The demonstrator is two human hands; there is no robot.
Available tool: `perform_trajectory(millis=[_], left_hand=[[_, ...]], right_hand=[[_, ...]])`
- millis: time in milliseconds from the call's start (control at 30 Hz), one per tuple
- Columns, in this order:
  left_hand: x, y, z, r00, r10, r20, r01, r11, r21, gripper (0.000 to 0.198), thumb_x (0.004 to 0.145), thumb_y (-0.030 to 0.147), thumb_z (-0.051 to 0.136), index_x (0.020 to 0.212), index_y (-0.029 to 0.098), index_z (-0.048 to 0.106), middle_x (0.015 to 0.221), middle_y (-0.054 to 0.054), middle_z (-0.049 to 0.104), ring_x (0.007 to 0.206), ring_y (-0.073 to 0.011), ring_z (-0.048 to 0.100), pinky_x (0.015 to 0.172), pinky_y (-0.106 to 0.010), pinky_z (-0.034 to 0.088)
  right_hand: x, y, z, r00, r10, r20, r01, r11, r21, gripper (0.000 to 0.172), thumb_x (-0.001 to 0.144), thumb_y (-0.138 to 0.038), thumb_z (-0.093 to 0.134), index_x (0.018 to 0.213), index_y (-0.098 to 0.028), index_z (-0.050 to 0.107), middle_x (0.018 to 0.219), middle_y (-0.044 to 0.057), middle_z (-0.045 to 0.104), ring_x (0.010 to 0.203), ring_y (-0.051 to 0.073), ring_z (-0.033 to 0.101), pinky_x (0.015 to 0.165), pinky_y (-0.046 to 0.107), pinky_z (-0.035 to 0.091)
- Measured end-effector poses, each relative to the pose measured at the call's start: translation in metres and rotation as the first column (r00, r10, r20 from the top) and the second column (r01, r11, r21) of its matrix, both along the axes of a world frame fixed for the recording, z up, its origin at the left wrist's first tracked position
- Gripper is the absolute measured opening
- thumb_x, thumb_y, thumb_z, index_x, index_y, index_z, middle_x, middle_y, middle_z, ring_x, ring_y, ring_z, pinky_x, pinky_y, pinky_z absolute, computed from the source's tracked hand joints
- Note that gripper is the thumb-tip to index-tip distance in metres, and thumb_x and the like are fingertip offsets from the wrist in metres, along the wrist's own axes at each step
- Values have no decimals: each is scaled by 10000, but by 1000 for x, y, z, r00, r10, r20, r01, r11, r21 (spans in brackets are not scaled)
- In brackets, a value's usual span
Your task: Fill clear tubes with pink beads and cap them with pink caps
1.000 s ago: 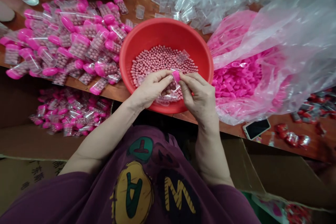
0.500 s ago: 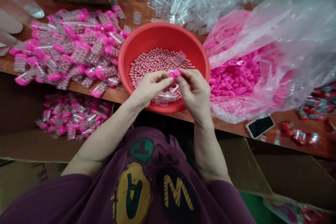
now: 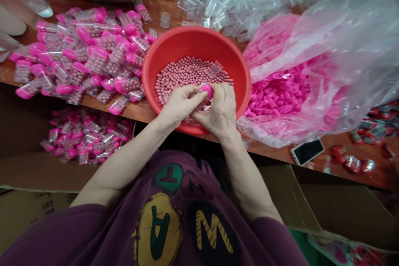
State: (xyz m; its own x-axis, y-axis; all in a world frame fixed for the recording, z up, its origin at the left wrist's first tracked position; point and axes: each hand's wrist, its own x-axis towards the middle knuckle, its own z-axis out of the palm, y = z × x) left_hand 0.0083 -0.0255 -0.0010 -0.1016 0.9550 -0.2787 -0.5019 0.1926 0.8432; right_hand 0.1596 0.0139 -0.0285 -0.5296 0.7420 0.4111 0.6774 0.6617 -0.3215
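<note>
We see both hands together, clamped on a capped tube above the red basin (image 3: 199,36).

Leftward lie filled pink-capped tubes (image 3: 96,60). Over pink beads (image 3: 187,72), the left hand (image 3: 182,106) and right hand (image 3: 216,110) grip a clear tube (image 3: 199,104) and pink cap (image 3: 207,90); fingers hide most of the tube, so we cannot tell whether the cap is seated. Rightward, loose pink caps (image 3: 280,93) lie under plastic sheeting (image 3: 327,66).
</note>
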Motion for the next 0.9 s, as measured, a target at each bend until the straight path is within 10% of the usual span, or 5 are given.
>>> perform_trajectory(millis=[267,400,533,700,900], left_hand=[[6,4,-7,999,24,-34,-25,1000,-9,400,864,485,978,811,163,747,751,0,710,695,-110,615,655,-252,487],[-32,0,-10,943,245,-227,-202,959,198,414,980,623,850,988,218,766,900,-8,754,917,-165,694,815,-326,563],[-137,-9,-32,519,657,-547,-475,754,454,363,1032,613,806,1126,277,705,1059,59,756,1081,-180,667,1112,-436,568],[-187,-4,-51,152,618,-772,-541,705,458,526,1082,229,772,1539,284,518,1722,76,530,1691,-194,322,1503,-359,136],[-84,14,-30,565,499,-657,-265,864,428,119,1022,335,820,1097,262,763,1370,-60,762,1476,-269,616,1379,-453,393]], right_hand=[[-4,8,-1,999,42,31,-39,994,-105,570,930,-444,741,1417,-176,616,1275,198,703,1222,424,650,1114,694,547],[16,33,2,979,150,-140,-182,950,-254,826,932,-565,810,1629,-251,497,1541,173,661,1243,340,694,1054,562,626],[47,55,7,989,19,-150,-58,963,-264,526,1013,-514,731,1465,-253,665,1258,110,779,1026,275,724,972,501,645],[16,61,3,974,208,92,-173,941,-292,222,1038,-296,684,1231,-246,783,1211,123,799,1129,318,715,1091,549,596],[-58,75,-5,785,445,431,-264,870,-417,241,963,-112,718,1193,-143,782,1288,180,793,1198,348,707,1097,519,579]])
